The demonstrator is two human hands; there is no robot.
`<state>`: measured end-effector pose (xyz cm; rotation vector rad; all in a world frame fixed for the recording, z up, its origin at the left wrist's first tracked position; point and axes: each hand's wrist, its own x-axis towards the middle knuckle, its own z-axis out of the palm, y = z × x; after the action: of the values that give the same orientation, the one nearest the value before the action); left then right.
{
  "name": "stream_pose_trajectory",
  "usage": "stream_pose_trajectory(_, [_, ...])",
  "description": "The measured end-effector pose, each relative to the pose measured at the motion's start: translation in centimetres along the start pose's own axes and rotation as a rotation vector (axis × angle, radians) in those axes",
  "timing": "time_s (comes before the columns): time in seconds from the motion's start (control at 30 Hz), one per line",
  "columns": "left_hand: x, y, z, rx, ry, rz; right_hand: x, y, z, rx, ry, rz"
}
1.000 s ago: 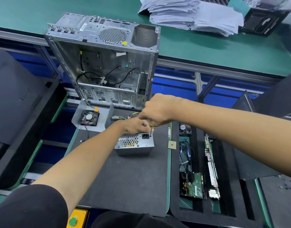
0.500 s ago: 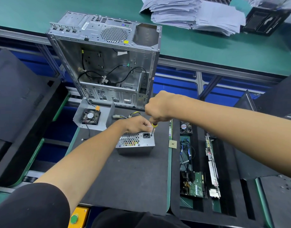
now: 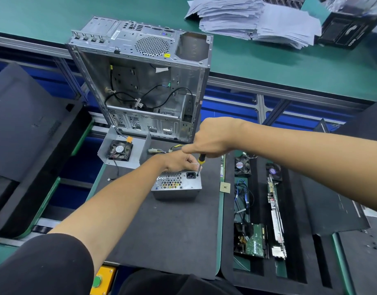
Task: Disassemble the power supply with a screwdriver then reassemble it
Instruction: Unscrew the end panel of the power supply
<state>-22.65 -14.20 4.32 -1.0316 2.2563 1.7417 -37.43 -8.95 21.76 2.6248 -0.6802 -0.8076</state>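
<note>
- Head view: the right hand (image 3: pixel 213 138) is curled in a fist around the handle of a screwdriver (image 3: pixel 200 163), which has a yellow and black grip and points nearly straight down.
- The screwdriver's tip meets the top face of the power supply (image 3: pixel 176 184) at its far right corner, just beside the black power socket.
- The left hand (image 3: pixel 180 161) rests on the far edge of the power supply, fingers bent over it, right beside the screwdriver shaft.
- The power supply is a grey metal box with a honeycomb vent, lying on a dark mat (image 3: pixel 162 226) on the counter, directly under both hands.
- Beyond the hands stands an open computer case (image 3: pixel 140 81) with loose black cables inside.
- Left of the hands, a small fan (image 3: pixel 120 150) sits in a grey metal bracket.
- Right of the hands, a small square chip (image 3: pixel 224 186) lies on the mat, and a black tray (image 3: pixel 298 262) holds two fans, cables and circuit boards.
- Far beyond the right hand, a stack of papers (image 3: pixel 253 20) lies on the green counter (image 3: pixel 289 67).
</note>
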Motion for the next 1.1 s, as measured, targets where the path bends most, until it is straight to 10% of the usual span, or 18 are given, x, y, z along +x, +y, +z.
stream_pose_trajectory(0.53, [0.1,0.2,0.3,0.078,0.041,0.003,1.2,-2.9,-0.8,0.340,-0.179,0.479])
stream_pose_trajectory(1.1, [-0.8,1.3,-0.2,0.290,-0.001,0.092,0.3,-0.5,-0.3,0.016,-0.029,-0.153])
